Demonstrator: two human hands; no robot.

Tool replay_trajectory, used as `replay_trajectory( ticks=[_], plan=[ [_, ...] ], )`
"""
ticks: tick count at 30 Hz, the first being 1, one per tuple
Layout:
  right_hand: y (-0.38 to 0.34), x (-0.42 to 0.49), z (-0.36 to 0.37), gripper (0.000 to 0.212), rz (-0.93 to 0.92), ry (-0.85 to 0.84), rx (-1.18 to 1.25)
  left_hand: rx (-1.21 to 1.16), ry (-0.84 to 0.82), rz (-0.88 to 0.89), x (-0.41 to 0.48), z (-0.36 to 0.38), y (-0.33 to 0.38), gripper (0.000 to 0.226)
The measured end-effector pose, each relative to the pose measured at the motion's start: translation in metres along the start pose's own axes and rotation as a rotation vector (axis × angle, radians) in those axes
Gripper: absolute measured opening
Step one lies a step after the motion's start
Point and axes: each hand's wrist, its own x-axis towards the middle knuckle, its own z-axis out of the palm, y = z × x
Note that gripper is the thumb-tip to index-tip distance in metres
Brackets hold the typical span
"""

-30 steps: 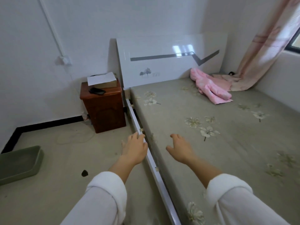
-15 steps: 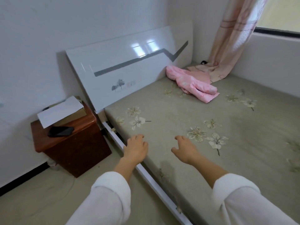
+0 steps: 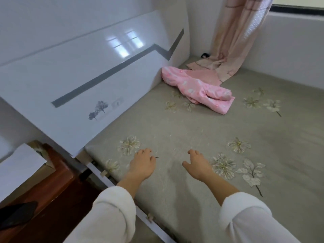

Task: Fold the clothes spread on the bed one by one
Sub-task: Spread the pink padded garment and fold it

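Note:
A crumpled pink garment [image 3: 198, 88] with pale spots lies at the far corner of the bed [image 3: 175, 130], beside the white headboard [image 3: 98, 88]. A flatter pink piece of cloth [image 3: 201, 77] lies partly under it. My left hand [image 3: 142, 163] hovers over the near corner of the grey flowered mattress, fingers loosely bent and holding nothing. To its right, my right hand [image 3: 197, 164] reaches out the same way, also empty. Both hands are well short of the garment.
A brown wooden nightstand [image 3: 43, 192] stands at the left with a white sheet of paper [image 3: 19, 163] and a dark phone [image 3: 16, 215] on it. A pink curtain [image 3: 235, 37] hangs at the far corner, its end resting on the mattress. A wall ledge runs along the right.
The view has swung right and closer to the bed. Both hands have moved from the bed's side rail onto the area above the mattress corner. The pink garment has stayed put.

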Motion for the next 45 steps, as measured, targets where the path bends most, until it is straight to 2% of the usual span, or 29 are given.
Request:
replay_trajectory(
  ticks=[4,11,14,22,28,31,33,36,38,41,43,45],
  plan=[
    [-0.009,0.064,-0.015,0.059,0.069,-0.005,0.023,-0.031,-0.064,-0.01,0.079,-0.014,-0.009,0.039],
    [-0.011,0.196,-0.038,0.06,0.21,0.051,0.01,0.061,-0.184,0.054,0.248,-0.015,-0.017,0.04],
    [-0.004,0.261,-0.045,0.061,0.263,0.09,0.032,0.092,-0.244,0.088,0.326,0.001,-0.019,0.041],
    [0.031,0.382,-0.051,0.058,0.362,0.209,0.015,0.234,-0.239,0.213,0.479,0.06,-0.013,0.052],
    [0.074,0.458,-0.031,0.05,0.349,0.27,-0.116,0.223,-0.082,0.284,0.578,0.126,-0.011,0.061],
    [0.091,0.496,-0.034,0.05,0.306,0.385,-0.197,0.189,0.108,0.368,0.592,0.147,-0.025,0.061],
    [0.097,0.526,-0.042,0.057,0.28,0.494,-0.236,0.148,0.167,0.402,0.594,0.152,-0.032,0.06],
    [0.1,0.577,-0.064,0.079,0.265,0.659,-0.236,0.133,0.199,0.414,0.598,0.156,-0.035,0.062],
    [0.104,0.609,-0.079,0.086,0.306,0.664,-0.314,0.123,0.205,0.405,0.6,0.156,-0.033,0.062],
    [0.109,0.638,-0.084,0.061,0.349,0.561,-0.495,0.104,0.192,0.389,0.599,0.155,-0.035,0.063],
    [0.107,0.638,-0.074,0.04,0.289,0.546,-0.46,0.089,0.2,0.394,0.599,0.154,-0.034,0.063],
    [0.104,0.621,-0.054,0.031,0.224,0.556,-0.356,0.08,0.205,0.396,0.599,0.154,-0.033,0.063]
  ],
)
